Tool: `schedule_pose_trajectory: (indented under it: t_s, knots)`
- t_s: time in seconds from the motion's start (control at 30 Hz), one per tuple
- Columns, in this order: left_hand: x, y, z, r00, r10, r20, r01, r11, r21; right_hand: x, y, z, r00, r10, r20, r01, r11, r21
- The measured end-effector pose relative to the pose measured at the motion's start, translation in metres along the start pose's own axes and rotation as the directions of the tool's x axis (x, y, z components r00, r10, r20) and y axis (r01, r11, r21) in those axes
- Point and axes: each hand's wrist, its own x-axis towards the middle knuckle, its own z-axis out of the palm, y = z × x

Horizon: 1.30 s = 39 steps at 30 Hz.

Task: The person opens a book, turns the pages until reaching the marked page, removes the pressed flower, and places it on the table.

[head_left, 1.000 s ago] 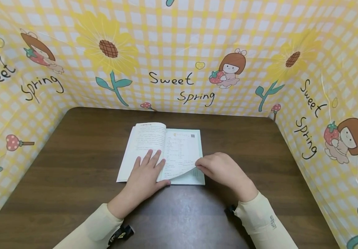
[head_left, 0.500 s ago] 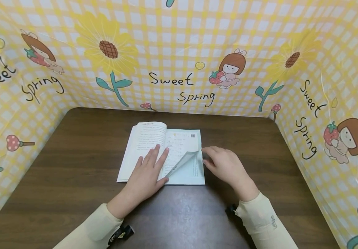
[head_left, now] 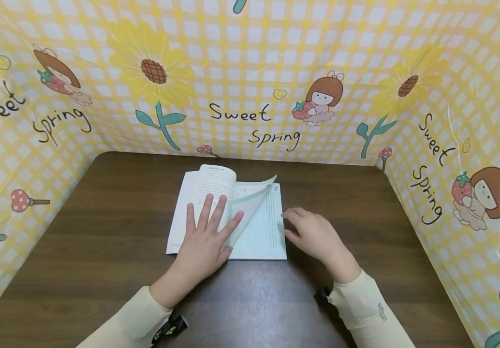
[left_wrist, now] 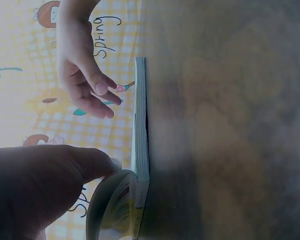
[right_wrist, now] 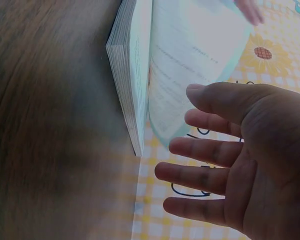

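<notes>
An open paperback book (head_left: 260,246) with pale green-edged pages lies on the table. My left hand (head_left: 204,237) rests over its left half, fingers straight and spread, with the thumb near the lower edge by the spine. One page (head_left: 250,208) stands partly raised and curls over toward the left, its far corner pointing up. My right hand (head_left: 315,234) is beside the book's right edge. In the right wrist view its fingers (right_wrist: 195,177) are relaxed and hold nothing, apart from the raised page (right_wrist: 190,55). The left wrist view shows the thick page block (left_wrist: 141,115) side-on.
The dark wooden table (head_left: 102,241) surrounds the book. A yellow checked cloth (head_left: 241,63) with flowers and cartoon figures stands as a wall at the back and both sides. Black straps (head_left: 169,328) show at the wrists under pale sleeves (head_left: 130,316).
My right hand has let go of the page corner and stays by the right edge. The page has lifted and swung up and leftward. My left hand's fingers have spread wider.
</notes>
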Motion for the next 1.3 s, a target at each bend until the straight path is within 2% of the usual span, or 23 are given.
schedule_pose_trajectory:
  t_s: [0.1, 0.27, 0.43, 0.93, 1.3]
  knots:
    - [0.000, 0.000, -0.001, 1.000, 0.011, 0.005, -0.011, 1.000, 0.022, 0.000, -0.001, 0.001, 1.000, 0.002, 0.020, -0.002, 1.000, 0.003]
    - [0.000, 0.000, -0.001, 0.998, 0.008, 0.066, -0.011, 0.999, 0.037, 0.000, -0.003, 0.001, 0.999, -0.011, 0.041, 0.011, 1.000, 0.003]
    - [0.000, 0.000, 0.000, 0.995, -0.004, 0.095, 0.000, 0.999, 0.035, 0.000, -0.004, 0.001, 0.998, -0.066, 0.023, 0.066, 0.998, 0.015]
    - [0.000, 0.001, 0.000, 0.987, 0.006, 0.161, 0.007, 0.997, -0.078, 0.001, -0.006, 0.006, 0.988, -0.147, 0.039, 0.146, 0.989, 0.014]
    - [-0.002, 0.001, 0.001, 0.981, -0.002, 0.193, 0.022, 0.995, -0.101, 0.001, -0.010, 0.010, 0.979, -0.168, 0.117, 0.165, 0.985, 0.041]
